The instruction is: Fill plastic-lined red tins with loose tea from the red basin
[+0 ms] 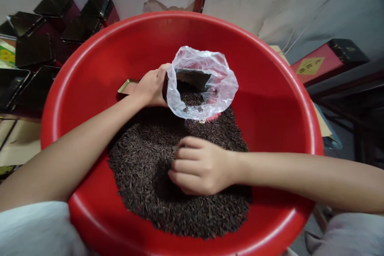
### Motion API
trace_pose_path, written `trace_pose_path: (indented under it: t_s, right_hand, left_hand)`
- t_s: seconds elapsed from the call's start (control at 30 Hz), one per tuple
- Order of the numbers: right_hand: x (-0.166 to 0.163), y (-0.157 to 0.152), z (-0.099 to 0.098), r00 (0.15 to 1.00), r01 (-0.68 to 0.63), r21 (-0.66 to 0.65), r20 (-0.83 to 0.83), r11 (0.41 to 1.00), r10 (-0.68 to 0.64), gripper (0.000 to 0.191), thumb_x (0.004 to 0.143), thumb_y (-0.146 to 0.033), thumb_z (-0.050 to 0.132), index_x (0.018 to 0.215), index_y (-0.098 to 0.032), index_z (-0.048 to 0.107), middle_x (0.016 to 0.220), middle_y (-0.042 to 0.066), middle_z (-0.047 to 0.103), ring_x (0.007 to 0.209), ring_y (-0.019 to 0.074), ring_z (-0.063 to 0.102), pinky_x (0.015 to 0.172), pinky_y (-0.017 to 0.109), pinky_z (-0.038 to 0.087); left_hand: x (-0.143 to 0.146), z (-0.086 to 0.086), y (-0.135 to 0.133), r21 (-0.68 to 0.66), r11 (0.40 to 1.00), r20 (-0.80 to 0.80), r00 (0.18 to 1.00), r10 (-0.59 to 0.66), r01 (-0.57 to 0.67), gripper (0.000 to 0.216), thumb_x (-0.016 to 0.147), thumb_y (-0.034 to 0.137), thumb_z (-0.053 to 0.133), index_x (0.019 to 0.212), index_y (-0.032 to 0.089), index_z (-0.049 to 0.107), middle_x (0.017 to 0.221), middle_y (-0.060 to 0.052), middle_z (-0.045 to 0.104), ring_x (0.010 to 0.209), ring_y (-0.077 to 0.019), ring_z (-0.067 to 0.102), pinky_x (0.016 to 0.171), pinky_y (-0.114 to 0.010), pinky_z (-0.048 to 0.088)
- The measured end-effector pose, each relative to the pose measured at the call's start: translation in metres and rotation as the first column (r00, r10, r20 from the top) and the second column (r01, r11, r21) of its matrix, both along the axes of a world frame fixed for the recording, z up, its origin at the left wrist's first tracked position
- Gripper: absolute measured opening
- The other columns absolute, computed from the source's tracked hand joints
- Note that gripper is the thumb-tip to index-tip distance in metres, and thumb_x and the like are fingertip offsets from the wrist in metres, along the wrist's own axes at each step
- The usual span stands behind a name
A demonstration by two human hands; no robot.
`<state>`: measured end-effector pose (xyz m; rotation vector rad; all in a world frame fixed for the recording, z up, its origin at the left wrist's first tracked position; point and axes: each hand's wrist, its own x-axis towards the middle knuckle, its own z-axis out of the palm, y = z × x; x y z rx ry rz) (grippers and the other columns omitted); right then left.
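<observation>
A wide red basin (279, 128) holds a heap of dark, loose tea leaves (138, 168). My left hand (154, 86) is closed around the side of a dark tin (165, 84), tilted with its mouth towards me. A clear plastic bag (222, 84) lines the tin and flares out over its rim; tea leaves lie inside. Low over the heap, my right hand (204, 166) is curled closed at a dark hollow in the tea leaves, its fingertips and whatever is in the palm mostly hidden. Behind my left wrist rests a small gold-edged lid (127, 87).
Several dark-topped tins (34, 50) crowd the left side beyond the basin's rim. A red tin (318, 64) with a yellow label lies at the right. Behind the basin rises a worn, peeling wall (246, 0). Cardboard (24, 136) shows at the lower left.
</observation>
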<state>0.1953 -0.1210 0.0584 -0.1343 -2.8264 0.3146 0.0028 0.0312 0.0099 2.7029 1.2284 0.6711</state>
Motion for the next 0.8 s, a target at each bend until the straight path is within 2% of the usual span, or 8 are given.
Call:
trace_pose_path:
  t_s: [0.03, 0.1, 0.2, 0.3, 0.37, 0.53, 0.67, 0.8]
  right_hand:
    - [-0.004, -0.006, -0.012, 0.998, -0.043, -0.086, 0.039, 0.995, 0.046, 0.032, 0.092, -0.032, 0.038, 0.080, -0.015, 0.063, 0.079, 0.006, 0.065, 0.073, 0.0166, 0.056, 0.072, 0.035, 0.042]
    - [-0.015, -0.010, -0.036, 0.991, 0.064, -0.274, 0.129, 0.960, -0.029, 0.049, 0.085, -0.050, 0.049, 0.107, -0.008, 0.061, 0.110, 0.015, 0.062, 0.100, 0.0245, 0.057, 0.087, 0.040, 0.043]
    - [-0.039, 0.009, -0.062, 0.920, 0.362, -0.464, 0.317, 0.808, -0.230, 0.116, 0.061, -0.071, 0.064, 0.143, -0.001, 0.022, 0.148, 0.028, 0.020, 0.138, 0.0393, 0.020, 0.110, 0.053, 0.024]
    - [-0.070, 0.047, -0.076, 0.864, 0.475, -0.504, 0.423, 0.721, -0.274, 0.138, 0.049, -0.072, 0.070, 0.147, -0.005, 0.000, 0.152, 0.026, -0.007, 0.141, 0.0405, -0.005, 0.113, 0.059, 0.009]
    - [-0.092, 0.071, -0.080, 0.878, 0.447, -0.502, 0.406, 0.740, -0.254, 0.136, 0.046, -0.061, 0.077, 0.147, -0.007, 0.005, 0.153, 0.024, -0.001, 0.142, 0.0392, -0.001, 0.114, 0.056, 0.010]
    - [-0.140, 0.092, -0.080, 0.906, 0.396, -0.513, 0.353, 0.762, -0.233, 0.093, 0.065, -0.038, 0.073, 0.143, -0.016, 0.028, 0.144, 0.011, 0.040, 0.135, 0.0282, 0.035, 0.115, 0.039, 0.025]
    - [-0.152, 0.083, -0.073, 0.901, 0.398, -0.471, 0.364, 0.788, -0.237, 0.092, 0.065, -0.040, 0.072, 0.141, -0.008, 0.032, 0.142, 0.013, 0.043, 0.132, 0.0299, 0.038, 0.115, 0.037, 0.026]
    - [-0.135, 0.078, -0.061, 0.942, 0.316, -0.528, 0.272, 0.788, -0.195, 0.087, 0.059, -0.037, 0.075, 0.133, -0.004, 0.042, 0.140, 0.016, 0.044, 0.130, 0.0277, 0.041, 0.110, 0.029, 0.033]
  left_hand:
    - [0.000, 0.000, -0.001, 0.012, 1.000, -0.027, 1.000, -0.002, 0.003, 0.084, 0.065, 0.066, 0.049, 0.127, 0.009, 0.038, 0.116, -0.014, 0.060, 0.102, -0.0309, 0.061, 0.087, -0.041, 0.048]
    - [0.000, 0.000, -0.003, 0.035, 0.999, -0.012, 1.000, -0.017, 0.017, 0.090, 0.060, 0.068, 0.053, 0.126, 0.009, 0.039, 0.120, -0.017, 0.058, 0.105, -0.0332, 0.059, 0.089, -0.042, 0.047]
    - [0.000, -0.003, -0.004, 0.071, 0.996, 0.014, 0.998, -0.055, 0.054, 0.093, 0.059, 0.064, 0.058, 0.128, 0.006, 0.035, 0.128, -0.022, 0.051, 0.108, -0.0359, 0.058, 0.090, -0.042, 0.046]
    - [-0.001, -0.006, -0.004, 0.086, 0.994, 0.022, 0.997, -0.076, 0.074, 0.093, 0.060, 0.060, 0.059, 0.130, 0.005, 0.032, 0.129, -0.022, 0.050, 0.110, -0.0358, 0.057, 0.091, -0.042, 0.045]
    - [0.000, -0.008, -0.005, 0.100, 0.992, 0.038, 0.996, -0.079, 0.075, 0.092, 0.060, 0.059, 0.059, 0.130, 0.007, 0.032, 0.128, -0.020, 0.051, 0.112, -0.0346, 0.056, 0.093, -0.041, 0.044]
    - [0.002, -0.010, -0.008, 0.103, 0.993, 0.022, 0.998, -0.057, 0.054, 0.090, 0.060, 0.057, 0.062, 0.129, 0.008, 0.032, 0.131, -0.018, 0.048, 0.115, -0.0331, 0.053, 0.097, -0.039, 0.042]
    - [0.003, -0.007, -0.009, 0.084, 0.995, 0.043, 0.997, -0.060, 0.056, 0.091, 0.058, 0.057, 0.064, 0.129, 0.011, 0.032, 0.130, -0.015, 0.049, 0.114, -0.0343, 0.054, 0.094, -0.040, 0.043]
    - [0.002, -0.004, -0.010, 0.040, 0.998, 0.063, 0.997, -0.048, 0.046, 0.087, 0.058, 0.060, 0.061, 0.129, 0.018, 0.033, 0.132, -0.013, 0.049, 0.115, -0.0346, 0.054, 0.095, -0.041, 0.043]
